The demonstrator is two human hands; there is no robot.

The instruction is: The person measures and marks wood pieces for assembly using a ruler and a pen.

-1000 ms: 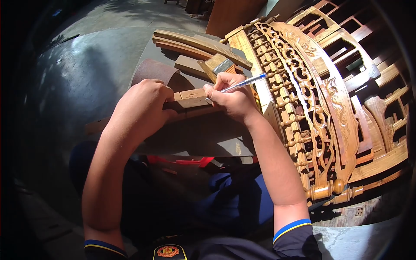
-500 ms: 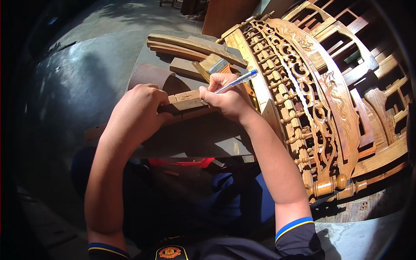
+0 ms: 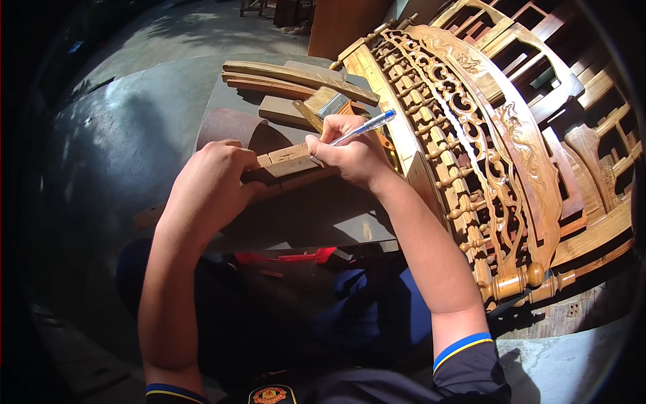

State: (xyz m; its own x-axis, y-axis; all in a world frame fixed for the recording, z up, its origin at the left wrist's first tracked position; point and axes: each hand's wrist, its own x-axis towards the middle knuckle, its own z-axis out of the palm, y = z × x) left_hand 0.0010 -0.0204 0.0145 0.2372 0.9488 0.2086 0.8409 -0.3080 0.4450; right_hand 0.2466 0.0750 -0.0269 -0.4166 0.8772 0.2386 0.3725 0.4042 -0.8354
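My right hand [image 3: 350, 149] is closed around a clear pen with a blue end [image 3: 367, 126], its lower end down at a wooden block. The block [image 3: 286, 165] carries small dark marks on its side facing me. At its left end my left hand [image 3: 219, 172] grips it, thumb on the near side and fingers curled over the far side. Beneath the block runs a longer strip of wood [image 3: 303, 178], partly covered by my arm. Just beyond my right hand lies a paintbrush [image 3: 326, 101] with pale bristles.
A curled brown sheet [image 3: 229, 128], probably sandpaper, and several wooden strips [image 3: 296, 75] lie on the grey work surface [image 3: 303, 215]. To the right stands a carved, varnished wooden panel [image 3: 471, 135] with turned spindles. Something red [image 3: 289, 256] sits below the work surface.
The view has shifted slightly. Both hands keep their grip on the block and the pen, and the pen has moved only a little along the wood, if at all.
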